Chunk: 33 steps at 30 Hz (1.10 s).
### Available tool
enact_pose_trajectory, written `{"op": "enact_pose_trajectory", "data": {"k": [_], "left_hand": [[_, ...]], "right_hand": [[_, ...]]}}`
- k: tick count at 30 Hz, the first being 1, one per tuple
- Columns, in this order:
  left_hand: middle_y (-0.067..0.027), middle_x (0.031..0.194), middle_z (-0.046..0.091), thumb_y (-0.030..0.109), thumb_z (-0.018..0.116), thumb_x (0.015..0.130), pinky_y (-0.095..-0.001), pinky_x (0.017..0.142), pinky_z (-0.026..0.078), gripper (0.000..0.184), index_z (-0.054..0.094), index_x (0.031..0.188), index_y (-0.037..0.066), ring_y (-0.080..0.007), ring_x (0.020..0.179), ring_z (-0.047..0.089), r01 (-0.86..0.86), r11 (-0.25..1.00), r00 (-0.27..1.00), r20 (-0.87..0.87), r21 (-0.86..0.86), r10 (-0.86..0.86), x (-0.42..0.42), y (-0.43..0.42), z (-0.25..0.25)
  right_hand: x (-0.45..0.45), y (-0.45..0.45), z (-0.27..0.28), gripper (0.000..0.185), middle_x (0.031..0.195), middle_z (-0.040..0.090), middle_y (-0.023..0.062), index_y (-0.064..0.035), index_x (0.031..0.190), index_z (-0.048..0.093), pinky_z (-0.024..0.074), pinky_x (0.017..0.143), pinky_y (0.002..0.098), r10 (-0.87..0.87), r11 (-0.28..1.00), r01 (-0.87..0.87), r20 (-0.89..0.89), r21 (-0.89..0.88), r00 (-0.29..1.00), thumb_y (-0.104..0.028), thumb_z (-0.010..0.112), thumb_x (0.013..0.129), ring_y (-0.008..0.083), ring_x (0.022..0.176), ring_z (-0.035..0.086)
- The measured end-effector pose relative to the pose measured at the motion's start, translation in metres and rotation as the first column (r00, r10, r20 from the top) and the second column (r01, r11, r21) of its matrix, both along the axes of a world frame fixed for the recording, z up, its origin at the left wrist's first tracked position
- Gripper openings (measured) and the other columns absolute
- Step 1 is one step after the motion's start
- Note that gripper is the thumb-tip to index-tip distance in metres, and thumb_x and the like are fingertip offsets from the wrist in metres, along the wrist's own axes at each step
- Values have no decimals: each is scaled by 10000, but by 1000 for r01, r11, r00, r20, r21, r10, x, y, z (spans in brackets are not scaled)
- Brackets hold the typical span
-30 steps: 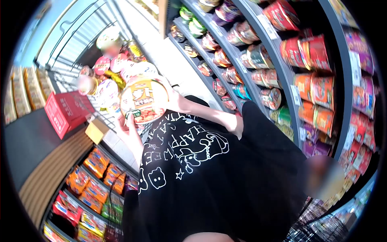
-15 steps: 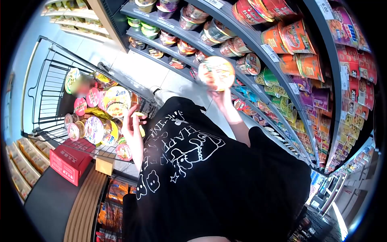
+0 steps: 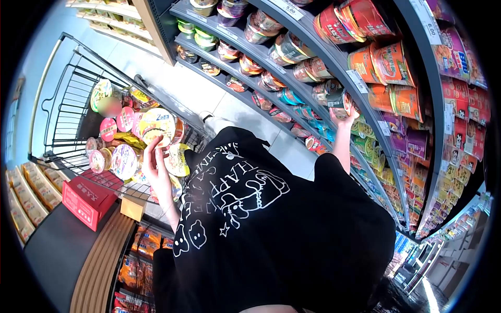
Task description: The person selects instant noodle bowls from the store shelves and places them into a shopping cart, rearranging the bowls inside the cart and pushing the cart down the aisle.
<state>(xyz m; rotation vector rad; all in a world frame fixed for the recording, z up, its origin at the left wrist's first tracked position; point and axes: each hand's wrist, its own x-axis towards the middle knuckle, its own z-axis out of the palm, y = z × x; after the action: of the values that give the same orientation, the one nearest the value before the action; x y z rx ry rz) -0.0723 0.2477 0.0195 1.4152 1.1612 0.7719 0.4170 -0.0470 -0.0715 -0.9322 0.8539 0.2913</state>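
My right hand [image 3: 344, 117] is at the shelf on the right, its fingers wrapped round an instant noodle bowl [image 3: 342, 102] with a dark side. That bowl stands among other noodle bowls on the shelf. Over the near side of the shopping cart [image 3: 78, 65], my left hand [image 3: 156, 164] has its fingers apart and holds nothing. Close to its fingertips is a large yellow-and-white noodle bowl [image 3: 156, 122] in the cart. A purple-and-white noodle bowl [image 3: 124, 160] lies to the left of that hand, with several pink-lidded bowls behind it.
Long curved shelves [image 3: 292, 31] of noodle bowls run along the right, with price tags on their edges. A red box [image 3: 87, 202] sits on a dark counter [image 3: 62, 255] at the lower left. Packaged goods [image 3: 138, 271] fill a rack below. White floor tiles [image 3: 203, 94] show ahead.
My right hand has moved right with a noodle bowl, from above the floor to the shelf. My left hand stays over the cart, its fingers less spread. The view has shifted slightly.
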Motion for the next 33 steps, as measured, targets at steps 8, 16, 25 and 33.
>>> {"op": "enact_pose_trajectory", "data": {"k": [8, 16, 25, 33], "left_hand": [[-99, 996, 548, 72, 408, 846, -246, 708, 430, 237, 480, 1059, -4, -137, 797, 550, -65, 996, 996, -64, 66, 69, -17, -2, -4], [-76, 958, 561, 84, 414, 845, -229, 667, 420, 231, 493, 1050, 13, -121, 804, 544, -53, 998, 980, -192, 29, 58, -27, -4, -12], [-98, 852, 584, 52, 453, 801, -261, 657, 440, 200, 516, 988, 19, -165, 756, 565, -122, 989, 959, -247, 81, 139, -42, -6, -55], [-146, 791, 591, 174, 501, 763, -317, 631, 442, 221, 543, 897, 3, -239, 739, 585, -284, 954, 863, -458, -92, 213, -69, -33, -165]], "right_hand": [[29, 25, -6, 486, 1046, 452, 144, -65, 1025, 478, 381, 776, 488, -37, 991, 35, -14, -125, 999, -356, 587, 652, 309, 944, 434], [41, 36, -13, 413, 971, 502, 135, -37, 960, 515, 411, 718, 463, -62, 954, 77, 60, -289, 996, -328, 558, 671, 293, 864, 483], [-58, 88, -27, 352, 886, 559, 126, -5, 886, 557, 445, 652, 435, -149, 529, 309, 272, -790, 951, -296, 526, 692, 276, 773, 538], [-218, 221, -111, 335, 1006, 525, 132, 2, 1107, 391, 463, 700, 318, 919, 394, -877, 82, -276, 386, -111, 427, 793, 243, 894, 532]]}}
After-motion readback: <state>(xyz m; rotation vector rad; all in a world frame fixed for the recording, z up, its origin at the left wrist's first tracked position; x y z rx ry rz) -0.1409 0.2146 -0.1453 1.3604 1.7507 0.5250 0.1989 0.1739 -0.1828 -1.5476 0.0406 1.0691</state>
